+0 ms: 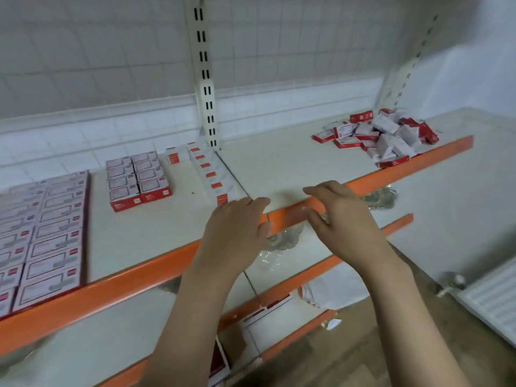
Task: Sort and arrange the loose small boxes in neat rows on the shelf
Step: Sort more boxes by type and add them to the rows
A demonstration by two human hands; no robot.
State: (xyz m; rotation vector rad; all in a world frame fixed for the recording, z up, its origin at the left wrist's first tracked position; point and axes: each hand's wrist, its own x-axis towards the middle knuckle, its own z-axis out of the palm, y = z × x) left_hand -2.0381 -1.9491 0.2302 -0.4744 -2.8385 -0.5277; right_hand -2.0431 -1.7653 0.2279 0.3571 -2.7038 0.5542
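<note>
A heap of loose small red-and-white boxes [382,136] lies at the far right of the white shelf [279,169]. To the left stand tidy groups: a single row of boxes on edge [213,174], a two-wide block [138,178], and a large block [42,238] at the left edge. My left hand [237,233] hovers over the shelf's orange front lip, fingers relaxed, just in front of the row's nearest box. My right hand [343,219] hangs beside it with loosely bent fingers. Neither hand holds a box.
A slotted upright [206,88] rises at the shelf's back. Lower shelves with orange lips [307,277] carry clear plastic wrap [279,244], papers and a few boxes. A white radiator [491,303] stands at the lower right. A wire grid backs the shelf.
</note>
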